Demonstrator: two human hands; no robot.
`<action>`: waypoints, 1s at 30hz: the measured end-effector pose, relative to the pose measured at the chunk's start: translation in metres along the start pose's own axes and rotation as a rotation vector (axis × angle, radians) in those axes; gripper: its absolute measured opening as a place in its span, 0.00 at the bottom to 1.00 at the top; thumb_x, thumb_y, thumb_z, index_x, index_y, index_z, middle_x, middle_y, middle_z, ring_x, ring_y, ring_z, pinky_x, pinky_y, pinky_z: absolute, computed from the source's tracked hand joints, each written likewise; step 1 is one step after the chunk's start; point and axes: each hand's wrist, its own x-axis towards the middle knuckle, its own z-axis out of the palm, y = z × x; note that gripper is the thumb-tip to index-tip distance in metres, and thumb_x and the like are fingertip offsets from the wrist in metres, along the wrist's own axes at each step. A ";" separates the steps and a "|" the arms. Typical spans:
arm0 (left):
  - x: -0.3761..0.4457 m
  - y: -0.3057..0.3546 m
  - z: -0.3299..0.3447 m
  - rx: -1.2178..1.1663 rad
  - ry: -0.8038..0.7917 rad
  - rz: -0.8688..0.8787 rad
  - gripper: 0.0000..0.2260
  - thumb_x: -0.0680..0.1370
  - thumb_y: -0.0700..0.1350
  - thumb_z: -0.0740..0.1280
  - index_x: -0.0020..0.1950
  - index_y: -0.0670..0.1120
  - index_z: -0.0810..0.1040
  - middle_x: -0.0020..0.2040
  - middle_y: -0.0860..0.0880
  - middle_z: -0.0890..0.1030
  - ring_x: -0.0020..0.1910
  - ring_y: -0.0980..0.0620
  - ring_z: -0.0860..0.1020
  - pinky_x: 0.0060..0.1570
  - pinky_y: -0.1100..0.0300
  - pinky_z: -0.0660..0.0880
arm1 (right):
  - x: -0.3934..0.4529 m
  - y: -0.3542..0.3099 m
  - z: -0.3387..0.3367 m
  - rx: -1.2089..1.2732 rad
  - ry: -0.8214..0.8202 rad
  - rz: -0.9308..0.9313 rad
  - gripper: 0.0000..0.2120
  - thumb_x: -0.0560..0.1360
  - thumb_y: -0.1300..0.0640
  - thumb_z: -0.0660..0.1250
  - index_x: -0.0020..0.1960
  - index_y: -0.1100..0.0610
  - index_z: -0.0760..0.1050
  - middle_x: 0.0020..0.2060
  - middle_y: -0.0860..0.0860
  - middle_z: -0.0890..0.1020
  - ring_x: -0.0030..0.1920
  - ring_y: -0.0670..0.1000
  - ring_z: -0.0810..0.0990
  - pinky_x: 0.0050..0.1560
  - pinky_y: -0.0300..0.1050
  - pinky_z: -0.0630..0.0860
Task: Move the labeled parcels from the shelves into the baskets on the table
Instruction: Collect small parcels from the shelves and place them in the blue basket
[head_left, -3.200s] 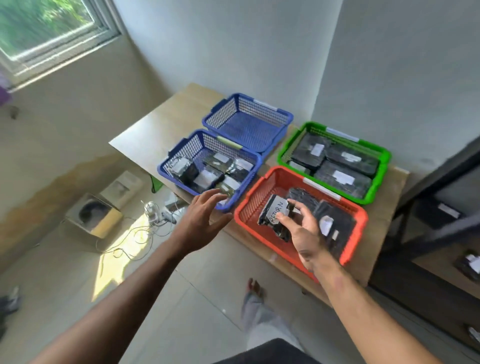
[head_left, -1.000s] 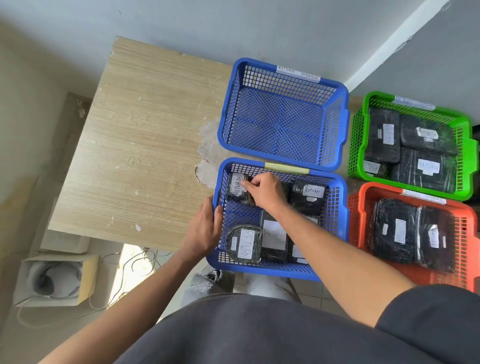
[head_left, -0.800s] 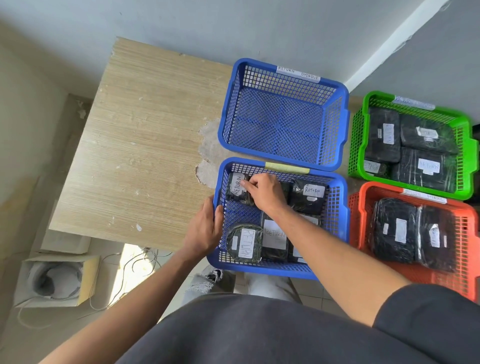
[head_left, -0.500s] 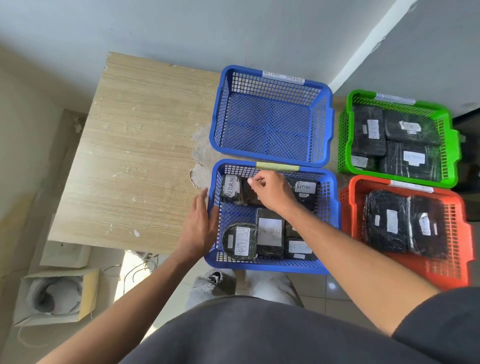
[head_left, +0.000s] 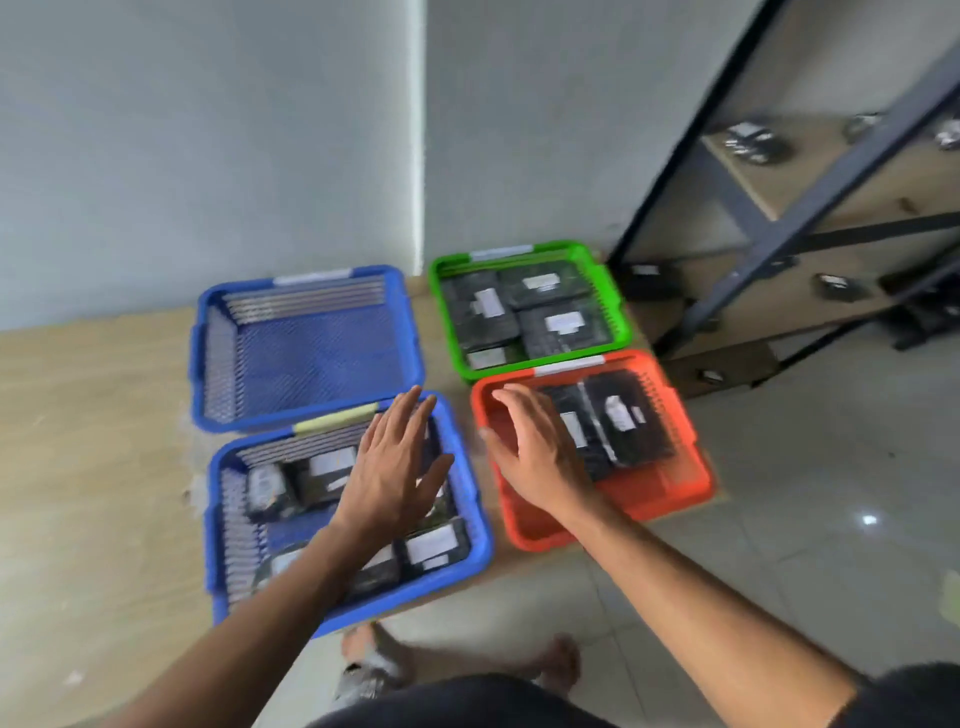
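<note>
In the blurred head view, the left hand (head_left: 395, 467) hovers flat and empty, fingers straight, over the near blue basket (head_left: 478, 530), labeled parcels (head_left: 322, 475) beneath and left of it. The right hand (head_left: 535, 447), fingers spread and holding nothing, hangs above the orange basket (head_left: 696, 478); more parcels lie on the shelves (head_left: 810, 171) far to its right.

Parcel labels (head_left: 563, 323) blurred, unreadable

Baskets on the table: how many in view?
4. Empty blue mesh plastic basket back left; blue mesh plastic basket with parcels front left; green plastic basket back right; orange plastic basket front right. None looks hidden.
</note>
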 end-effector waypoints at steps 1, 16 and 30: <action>0.011 0.020 0.008 -0.005 -0.020 0.031 0.32 0.80 0.60 0.59 0.80 0.46 0.62 0.81 0.44 0.62 0.79 0.43 0.61 0.75 0.41 0.63 | -0.005 0.018 -0.015 -0.004 0.030 0.012 0.23 0.80 0.46 0.64 0.66 0.61 0.75 0.63 0.57 0.78 0.65 0.59 0.75 0.68 0.53 0.71; 0.156 0.339 0.189 -0.085 -0.134 0.258 0.35 0.78 0.63 0.59 0.81 0.47 0.61 0.81 0.45 0.62 0.79 0.44 0.62 0.75 0.45 0.64 | -0.098 0.331 -0.262 -0.092 0.226 0.272 0.23 0.78 0.45 0.63 0.65 0.61 0.74 0.61 0.56 0.79 0.62 0.58 0.77 0.65 0.50 0.73; 0.347 0.435 0.372 -0.372 -0.287 -0.168 0.24 0.79 0.52 0.71 0.72 0.46 0.72 0.63 0.50 0.75 0.61 0.51 0.76 0.62 0.53 0.76 | -0.025 0.618 -0.303 -0.076 -0.116 0.272 0.28 0.78 0.42 0.66 0.71 0.58 0.69 0.66 0.54 0.74 0.64 0.56 0.75 0.63 0.55 0.74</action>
